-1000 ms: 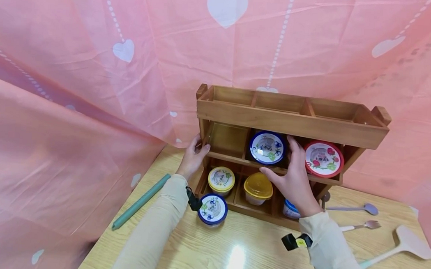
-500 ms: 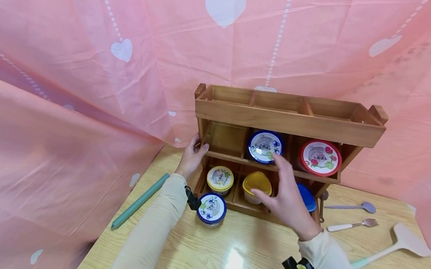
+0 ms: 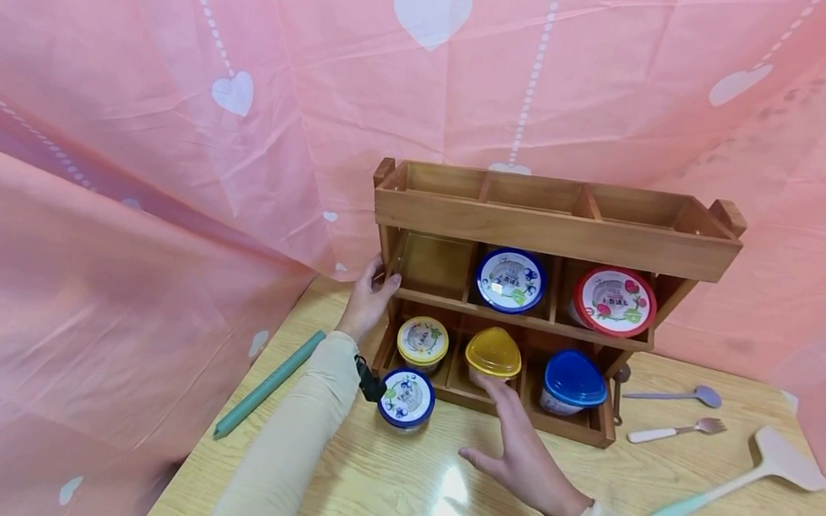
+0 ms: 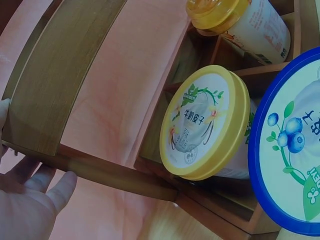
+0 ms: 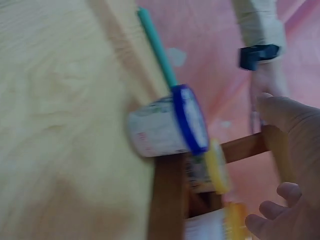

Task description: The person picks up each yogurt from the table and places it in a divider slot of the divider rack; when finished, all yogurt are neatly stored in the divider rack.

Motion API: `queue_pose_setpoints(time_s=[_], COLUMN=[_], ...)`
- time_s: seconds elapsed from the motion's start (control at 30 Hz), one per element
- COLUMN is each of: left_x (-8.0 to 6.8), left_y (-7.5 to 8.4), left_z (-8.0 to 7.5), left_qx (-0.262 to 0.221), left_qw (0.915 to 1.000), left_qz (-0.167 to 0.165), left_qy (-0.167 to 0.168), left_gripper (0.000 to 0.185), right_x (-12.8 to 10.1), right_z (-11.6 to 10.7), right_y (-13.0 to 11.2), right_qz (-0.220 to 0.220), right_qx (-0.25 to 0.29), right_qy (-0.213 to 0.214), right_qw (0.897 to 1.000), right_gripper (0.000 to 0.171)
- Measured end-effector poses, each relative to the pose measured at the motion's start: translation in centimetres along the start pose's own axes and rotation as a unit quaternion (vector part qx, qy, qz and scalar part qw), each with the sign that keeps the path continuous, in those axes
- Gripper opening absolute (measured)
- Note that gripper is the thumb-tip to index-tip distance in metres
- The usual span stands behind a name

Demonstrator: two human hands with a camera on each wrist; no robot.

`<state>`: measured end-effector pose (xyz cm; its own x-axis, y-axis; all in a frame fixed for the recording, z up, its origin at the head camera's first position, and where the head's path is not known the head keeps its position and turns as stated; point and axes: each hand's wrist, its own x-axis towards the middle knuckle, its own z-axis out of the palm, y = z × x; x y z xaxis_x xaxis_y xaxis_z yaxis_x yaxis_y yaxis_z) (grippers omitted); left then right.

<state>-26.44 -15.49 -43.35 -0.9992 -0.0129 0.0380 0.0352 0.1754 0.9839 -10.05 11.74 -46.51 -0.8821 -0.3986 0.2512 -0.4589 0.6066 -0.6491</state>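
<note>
The left hand [image 3: 368,302] grasps the left post of the wooden rack [image 3: 557,227]. The right hand [image 3: 518,454] hovers released over the surface [image 3: 384,493], holding nothing, near the blue-lidded cup [image 3: 407,400] standing before the rack.

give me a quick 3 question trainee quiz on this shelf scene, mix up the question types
1. True or false: the right hand grips the yellow-lidded tub.
2. Which middle-tier compartment of the wooden rack has no cup? A) left B) centre C) right
3. What does the left hand hold?

Key
1. False: it hovers open over the table, holding nothing.
2. A: the blue-rimmed cup sits in the centre, the red-rimmed cup on the right.
3. The rack's left upright.
</note>
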Motion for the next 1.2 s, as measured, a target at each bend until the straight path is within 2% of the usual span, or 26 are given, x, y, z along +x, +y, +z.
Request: queue_pose_setpoints(time_s=[0.23, 0.43, 0.73, 0.97, 1.2], left_x=[0.2, 0.2, 0.1, 0.5, 0.4], left_y=[0.1, 0.3, 0.3, -0.1, -0.3], left_z=[0.0, 0.0, 0.0, 0.1, 0.0], left_qx=[-0.004, -0.003, -0.004, -0.014, -0.008], left_qw=[1.0, 1.0, 1.0, 0.9998, 0.9999], left_qz=[-0.001, -0.005, -0.001, 0.013, 0.007], left_qy=[0.001, 0.002, 0.001, 0.004, 0.004], left_gripper=[0.059, 0.06, 0.06, 0.058, 0.058], right_x=[-1.1, -0.9, -0.2, 0.5, 1.9], right_z=[1.7, 3.3, 5.3, 6.9, 8.9], right_y=[1.5, 2.1, 2.6, 2.7, 2.5], right_qz=[0.038, 0.037, 0.085, 0.11, 0.112], right_qx=[0.02, 0.041, 0.104, 0.126, 0.152], right_qy=[-0.023, -0.02, -0.05, -0.062, -0.053], right_qw=[0.999, 0.998, 0.99, 0.984, 0.981], right_gripper=[0.099, 0.099, 0.099, 0.099, 0.101])
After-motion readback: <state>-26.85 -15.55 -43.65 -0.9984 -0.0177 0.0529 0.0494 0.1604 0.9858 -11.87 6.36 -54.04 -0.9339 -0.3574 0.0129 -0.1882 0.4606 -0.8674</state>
